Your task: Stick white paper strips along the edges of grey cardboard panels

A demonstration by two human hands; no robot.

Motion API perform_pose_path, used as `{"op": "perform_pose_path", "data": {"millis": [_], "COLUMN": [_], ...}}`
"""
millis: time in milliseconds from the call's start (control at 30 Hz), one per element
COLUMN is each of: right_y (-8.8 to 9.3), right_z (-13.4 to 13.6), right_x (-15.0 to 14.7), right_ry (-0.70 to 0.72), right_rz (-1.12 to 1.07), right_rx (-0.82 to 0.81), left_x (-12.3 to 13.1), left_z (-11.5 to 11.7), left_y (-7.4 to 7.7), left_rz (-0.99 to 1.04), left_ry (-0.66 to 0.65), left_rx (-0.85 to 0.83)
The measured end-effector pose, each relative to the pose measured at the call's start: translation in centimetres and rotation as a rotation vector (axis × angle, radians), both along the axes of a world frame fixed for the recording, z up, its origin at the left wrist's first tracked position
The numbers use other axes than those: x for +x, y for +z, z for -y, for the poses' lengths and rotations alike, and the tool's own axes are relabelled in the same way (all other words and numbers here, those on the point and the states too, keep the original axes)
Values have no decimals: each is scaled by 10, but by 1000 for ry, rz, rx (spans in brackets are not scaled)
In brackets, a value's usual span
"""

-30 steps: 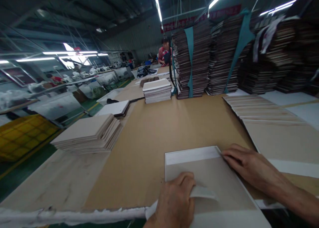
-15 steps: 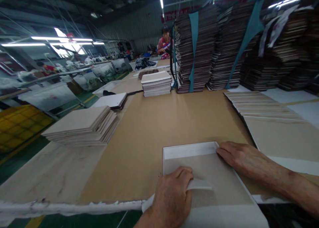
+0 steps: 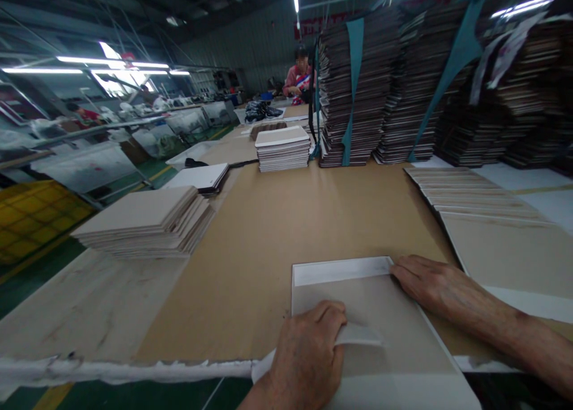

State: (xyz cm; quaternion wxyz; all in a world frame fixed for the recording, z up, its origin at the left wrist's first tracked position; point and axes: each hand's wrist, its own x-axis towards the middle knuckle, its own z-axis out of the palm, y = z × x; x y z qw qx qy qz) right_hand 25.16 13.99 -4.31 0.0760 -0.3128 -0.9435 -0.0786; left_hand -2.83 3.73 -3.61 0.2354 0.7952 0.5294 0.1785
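Note:
A beige panel (image 3: 358, 299) with a white band along its far end lies before me, its near part reaching past the table's front edge. My left hand (image 3: 308, 350) is closed around a thin white strip (image 3: 360, 335) and presses down on the panel's left side. One end of the strip sticks out right of my fingers; white material also shows left of the hand. What the strip is made of, I cannot tell. At the panel's far right corner, my right hand (image 3: 421, 279) grips the edge with its fingers together, the thumb hidden.
Overlapping beige panels (image 3: 501, 243) lie on the right. A stack of beige boards (image 3: 138, 219) stands left, and a smaller pile (image 3: 283, 150) farther back. Tall dark stacks (image 3: 353, 93) with teal straps rise at the back right. A person (image 3: 299, 79) works beyond the brown tabletop (image 3: 224, 267).
The view has shifted very slightly. Both hands stay in nearly the same places on the panel, and the white strip remains in my left hand.

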Motion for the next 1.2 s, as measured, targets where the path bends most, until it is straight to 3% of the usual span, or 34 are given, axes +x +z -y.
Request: {"op": "perform_pose_path", "data": {"millis": [267,467,833,1200], "right_y": [-9,-1,-4,1], "right_z": [-2,-15,-35,-37], "right_x": [6,-2,-8,-18], "right_ry": [-39,-347,-394,-521], "right_rz": [-136,-325,-434,-506], "right_rx": [-56,-390,-591,-688], "left_x": [-1,-1,-2,-1], "left_z": [0,-1,-1,-1], "left_y": [0,-4,-7,-2], "left_rz": [24,44,40,23], "left_ry": [7,-3,-16,1], "left_rx": [21,44,48,3]}}
